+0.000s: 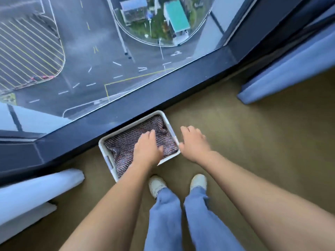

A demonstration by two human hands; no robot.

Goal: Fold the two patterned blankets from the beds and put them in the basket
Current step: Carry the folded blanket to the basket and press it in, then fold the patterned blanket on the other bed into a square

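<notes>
A: Where's the blanket [125,144]?
B: In the white basket [134,126]. Fills it, rumpled at the far-right & near-left corners. Can't tell if it's 1 or 2 in there.
A: Basket where?
B: On the floor [235,142], tight vs. the dark window sill [163,93], just beyond the person's shoes [156,184].
A: L hand [147,148]?
B: Resting on the blanket, right-center of the basket. Fingers fairly straight, close together, gripping nothing.
A: R hand [194,142]?
B: Just right of the basket's right rim. Fingers loosely bent, a bit spread, holding nothing. Thumb by the near-right corner; touching or not, can't tell.
</notes>
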